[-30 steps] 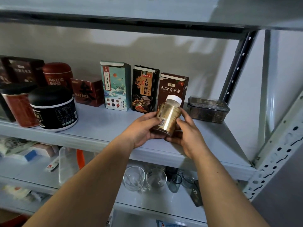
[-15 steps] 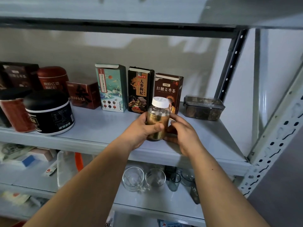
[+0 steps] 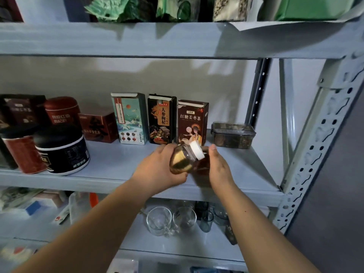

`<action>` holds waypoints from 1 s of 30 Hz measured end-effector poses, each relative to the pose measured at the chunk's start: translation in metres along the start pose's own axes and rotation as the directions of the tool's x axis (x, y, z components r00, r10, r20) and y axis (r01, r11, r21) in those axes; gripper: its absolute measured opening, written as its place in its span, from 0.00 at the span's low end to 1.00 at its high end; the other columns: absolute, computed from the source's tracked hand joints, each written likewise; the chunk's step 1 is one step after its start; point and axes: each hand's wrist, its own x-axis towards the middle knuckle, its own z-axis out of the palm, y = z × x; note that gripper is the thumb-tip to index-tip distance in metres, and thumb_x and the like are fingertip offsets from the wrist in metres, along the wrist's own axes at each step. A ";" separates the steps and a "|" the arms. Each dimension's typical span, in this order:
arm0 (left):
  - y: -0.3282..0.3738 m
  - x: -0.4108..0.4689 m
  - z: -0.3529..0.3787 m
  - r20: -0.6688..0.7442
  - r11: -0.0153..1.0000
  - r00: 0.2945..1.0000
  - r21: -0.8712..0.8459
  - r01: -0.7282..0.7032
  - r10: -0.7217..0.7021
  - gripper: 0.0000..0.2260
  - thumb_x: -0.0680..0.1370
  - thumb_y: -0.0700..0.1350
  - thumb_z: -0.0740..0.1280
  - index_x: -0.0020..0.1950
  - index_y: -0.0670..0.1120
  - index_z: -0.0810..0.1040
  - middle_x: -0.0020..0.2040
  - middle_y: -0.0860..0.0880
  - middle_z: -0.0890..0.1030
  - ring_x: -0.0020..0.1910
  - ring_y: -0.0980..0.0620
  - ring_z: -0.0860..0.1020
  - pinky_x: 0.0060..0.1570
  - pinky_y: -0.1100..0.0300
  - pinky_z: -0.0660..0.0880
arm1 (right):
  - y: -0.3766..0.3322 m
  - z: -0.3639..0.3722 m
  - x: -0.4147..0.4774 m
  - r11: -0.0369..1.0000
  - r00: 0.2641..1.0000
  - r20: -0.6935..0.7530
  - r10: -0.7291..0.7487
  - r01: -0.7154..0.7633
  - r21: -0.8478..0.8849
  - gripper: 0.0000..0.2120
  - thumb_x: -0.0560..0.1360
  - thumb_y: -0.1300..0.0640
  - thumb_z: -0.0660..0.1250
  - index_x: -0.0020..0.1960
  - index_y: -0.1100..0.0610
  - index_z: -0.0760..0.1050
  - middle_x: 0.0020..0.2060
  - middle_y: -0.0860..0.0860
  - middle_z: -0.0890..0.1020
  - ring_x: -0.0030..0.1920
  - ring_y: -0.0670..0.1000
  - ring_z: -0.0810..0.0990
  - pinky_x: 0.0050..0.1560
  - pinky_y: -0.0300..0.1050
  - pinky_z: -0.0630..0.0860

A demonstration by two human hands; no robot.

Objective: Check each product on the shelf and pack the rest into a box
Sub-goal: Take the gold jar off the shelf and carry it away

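A small clear jar (image 3: 182, 160) with a white cap and golden-brown contents is held tilted, cap toward the upper right, above the front of the grey middle shelf (image 3: 122, 164). My left hand (image 3: 157, 170) grips the jar's body from the left. Fingers of my right hand (image 3: 218, 166) curl around its cap end and underside. Behind the jar stand three upright tea boxes: a teal one (image 3: 129, 118), a black one (image 3: 162, 119) and a dark red one (image 3: 193, 122).
A clear lidded tub (image 3: 233, 134) sits at the shelf's right end. A black-lidded jar (image 3: 62, 150), red canisters (image 3: 62, 111) and a red box (image 3: 98, 127) stand at the left. Glass cups (image 3: 171, 219) fill the shelf below. Green bags (image 3: 122, 6) lie on the shelf above. A perforated upright (image 3: 317, 146) borders the right.
The jar went from upright to tilted with its cap turned to the right, held in both hands. The view rose, bringing the upper shelf into sight.
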 end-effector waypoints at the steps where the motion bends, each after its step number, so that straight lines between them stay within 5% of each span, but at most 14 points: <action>1: 0.002 -0.005 -0.006 0.014 0.991 0.998 0.117 -0.057 0.056 0.37 0.70 0.62 0.74 0.74 0.54 0.64 0.63 0.53 0.73 0.58 0.50 0.77 0.58 0.53 0.78 | 0.000 -0.001 -0.005 0.995 0.998 0.000 -0.064 0.064 -0.071 0.27 0.78 0.25 0.49 0.51 0.38 0.81 0.47 0.48 0.86 0.51 0.50 0.84 0.59 0.54 0.79; 4: 0.007 -0.017 -0.017 0.048 0.901 0.981 0.391 -0.189 0.186 0.37 0.71 0.63 0.70 0.75 0.51 0.63 0.67 0.50 0.73 0.62 0.47 0.75 0.60 0.51 0.76 | -0.004 0.000 -0.018 0.963 0.991 0.092 -0.098 0.118 -0.242 0.25 0.80 0.28 0.48 0.52 0.42 0.77 0.48 0.45 0.83 0.50 0.44 0.80 0.54 0.46 0.74; 8: 0.014 -0.028 -0.022 0.027 0.772 0.945 0.570 -0.282 0.326 0.33 0.69 0.63 0.69 0.71 0.50 0.68 0.62 0.49 0.77 0.57 0.45 0.77 0.52 0.51 0.76 | -0.022 0.008 -0.024 0.905 0.994 0.110 0.013 0.036 -0.424 0.25 0.85 0.37 0.45 0.57 0.50 0.76 0.53 0.54 0.82 0.55 0.55 0.80 0.60 0.54 0.77; 11: 0.018 -0.030 -0.035 0.074 0.862 0.962 0.430 -0.269 0.263 0.30 0.68 0.64 0.69 0.67 0.55 0.69 0.57 0.54 0.77 0.53 0.50 0.77 0.47 0.58 0.74 | -0.019 0.010 -0.029 0.841 0.982 0.086 -0.169 0.189 -0.507 0.23 0.85 0.39 0.45 0.53 0.51 0.74 0.46 0.54 0.82 0.50 0.57 0.79 0.52 0.52 0.76; 15: 0.017 -0.026 -0.058 0.304 0.987 0.943 0.037 -0.155 0.136 0.21 0.63 0.61 0.74 0.53 0.59 0.74 0.45 0.58 0.79 0.43 0.59 0.77 0.41 0.62 0.74 | -0.008 0.000 -0.042 0.681 0.841 0.224 -0.493 0.533 -0.501 0.19 0.81 0.38 0.45 0.48 0.50 0.66 0.31 0.44 0.71 0.33 0.45 0.72 0.32 0.46 0.66; 17: 0.018 -0.028 -0.058 0.278 0.982 0.952 0.098 -0.164 0.131 0.23 0.64 0.61 0.74 0.56 0.60 0.73 0.48 0.58 0.78 0.45 0.57 0.77 0.43 0.60 0.74 | -0.009 -0.002 -0.040 0.714 0.866 0.279 -0.414 0.500 -0.491 0.21 0.82 0.37 0.45 0.53 0.50 0.68 0.35 0.44 0.74 0.37 0.43 0.74 0.36 0.46 0.70; 19: 0.020 -0.032 -0.055 0.180 0.922 0.971 0.324 -0.210 0.158 0.28 0.67 0.64 0.71 0.65 0.59 0.70 0.54 0.58 0.76 0.51 0.54 0.76 0.47 0.59 0.75 | -0.019 -0.003 -0.039 0.828 0.944 0.283 -0.169 0.292 -0.478 0.28 0.79 0.30 0.42 0.57 0.48 0.70 0.40 0.48 0.80 0.41 0.49 0.80 0.45 0.50 0.77; 21: 0.019 -0.036 -0.050 0.118 0.812 0.957 0.508 -0.288 0.266 0.33 0.70 0.66 0.68 0.71 0.56 0.67 0.61 0.54 0.76 0.57 0.51 0.76 0.51 0.56 0.76 | -0.027 -0.001 -0.039 0.887 0.967 0.249 0.051 0.071 -0.456 0.32 0.80 0.27 0.40 0.51 0.49 0.73 0.39 0.53 0.83 0.39 0.53 0.83 0.44 0.49 0.78; 24: 0.023 -0.041 -0.047 0.103 0.746 0.927 0.564 -0.353 0.361 0.33 0.69 0.67 0.67 0.70 0.53 0.69 0.60 0.52 0.78 0.56 0.49 0.77 0.50 0.54 0.78 | -0.036 0.002 -0.044 0.863 0.981 0.186 0.053 0.049 -0.503 0.27 0.85 0.37 0.44 0.48 0.53 0.74 0.44 0.56 0.82 0.45 0.55 0.81 0.47 0.48 0.74; 26: 0.025 -0.041 -0.050 0.156 0.814 0.944 0.479 -0.330 0.291 0.30 0.67 0.67 0.67 0.66 0.56 0.70 0.55 0.55 0.78 0.52 0.52 0.77 0.50 0.56 0.77 | -0.028 0.002 -0.050 0.827 0.982 0.167 -0.087 0.165 -0.537 0.23 0.86 0.40 0.44 0.50 0.54 0.71 0.44 0.54 0.80 0.48 0.56 0.78 0.49 0.50 0.74; 30: 0.021 -0.036 -0.057 0.422 0.996 0.902 -0.012 -0.089 0.085 0.21 0.61 0.61 0.72 0.51 0.56 0.77 0.43 0.57 0.81 0.41 0.60 0.79 0.40 0.64 0.75 | -0.008 -0.006 -0.068 0.682 0.858 0.262 -0.443 0.512 -0.523 0.21 0.82 0.39 0.43 0.50 0.52 0.66 0.31 0.44 0.70 0.33 0.49 0.70 0.33 0.48 0.62</action>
